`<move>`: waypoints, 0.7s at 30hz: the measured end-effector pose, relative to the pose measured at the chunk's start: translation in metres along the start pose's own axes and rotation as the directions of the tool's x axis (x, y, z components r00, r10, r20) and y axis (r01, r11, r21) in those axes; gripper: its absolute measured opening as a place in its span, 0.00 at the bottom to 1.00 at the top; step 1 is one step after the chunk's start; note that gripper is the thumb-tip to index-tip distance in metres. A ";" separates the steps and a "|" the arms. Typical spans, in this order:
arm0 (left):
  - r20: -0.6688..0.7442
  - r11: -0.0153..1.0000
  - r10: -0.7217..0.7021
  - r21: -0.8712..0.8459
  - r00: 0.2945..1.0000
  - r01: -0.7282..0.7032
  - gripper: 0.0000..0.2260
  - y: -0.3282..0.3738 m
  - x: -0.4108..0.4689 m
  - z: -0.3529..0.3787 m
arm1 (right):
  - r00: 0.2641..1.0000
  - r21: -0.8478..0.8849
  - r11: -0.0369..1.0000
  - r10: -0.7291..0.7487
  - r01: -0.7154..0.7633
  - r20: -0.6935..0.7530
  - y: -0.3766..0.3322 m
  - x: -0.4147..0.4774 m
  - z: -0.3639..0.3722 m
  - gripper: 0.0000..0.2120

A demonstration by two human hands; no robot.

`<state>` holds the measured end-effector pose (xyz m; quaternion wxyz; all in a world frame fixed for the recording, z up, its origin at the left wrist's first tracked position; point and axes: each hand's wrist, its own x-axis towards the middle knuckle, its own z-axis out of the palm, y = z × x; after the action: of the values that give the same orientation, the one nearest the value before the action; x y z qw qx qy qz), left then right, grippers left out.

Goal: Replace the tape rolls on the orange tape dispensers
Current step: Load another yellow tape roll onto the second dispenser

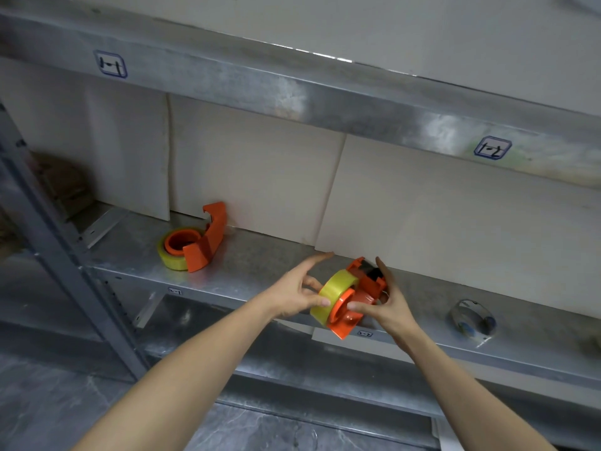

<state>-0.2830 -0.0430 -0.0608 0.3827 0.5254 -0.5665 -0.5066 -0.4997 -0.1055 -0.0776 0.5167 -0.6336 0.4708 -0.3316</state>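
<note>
The orange tape dispenser (361, 294), light rigid plastic, sits gripped by the right hand (390, 307) at its frame while the left hand (299, 294) pinches its slick yellow roll (331, 296).

Two orange dispensers are showing: one (361, 297) sitting between the left hand (297, 296) and the right hand (390, 305), the other (205, 240) lying well to the left of the left hand. Two yellow tape rolls are showing, one (335, 292) on the held dispenser, one (170, 258) on the far one. One clear roll (473, 319) is lying right of the right hand. Two blue-framed labels (110, 64) (492, 147) are sticking above the hands.
</note>
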 end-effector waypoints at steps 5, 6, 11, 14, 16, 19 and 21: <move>-0.058 0.986 0.061 0.159 0.996 -0.051 0.23 -0.001 0.004 0.001 | 0.988 0.023 1.000 0.013 -0.009 -0.155 -0.001 0.002 0.006 0.48; -0.079 0.977 0.095 0.196 0.992 -0.078 0.22 -0.001 0.004 0.001 | 0.985 0.001 1.000 0.006 -0.006 -0.172 -0.004 0.005 0.007 0.49; -0.144 0.943 0.169 0.312 0.975 -0.117 0.23 0.003 0.005 -0.001 | 0.975 -0.135 0.991 -0.006 -0.025 -0.222 -0.016 0.016 0.011 0.53; -0.167 0.920 0.170 0.379 0.971 -0.096 0.23 0.006 0.007 -0.005 | 0.971 -0.170 0.985 -0.002 -0.039 -0.239 -0.023 0.021 0.018 0.54; -0.172 0.904 0.158 0.421 0.972 -0.073 0.25 0.005 0.007 -0.009 | 0.969 -0.190 0.981 -0.005 -0.043 -0.248 -0.028 0.025 0.023 0.56; -0.144 0.869 0.132 0.493 0.981 -0.045 0.36 -0.003 0.005 -0.012 | 0.964 -0.195 0.980 -0.007 -0.047 -0.266 -0.038 0.032 0.035 0.60; -0.185 0.859 0.105 0.512 0.977 0.005 0.41 -0.011 0.004 -0.011 | 0.966 -0.212 0.977 -0.023 -0.033 -0.258 -0.043 0.036 0.043 0.61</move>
<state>-0.2708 -0.0479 -0.0695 0.2999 0.6424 -0.6509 -0.2715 -0.4375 -0.1231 -0.0486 0.3802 -0.6358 0.5688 -0.3573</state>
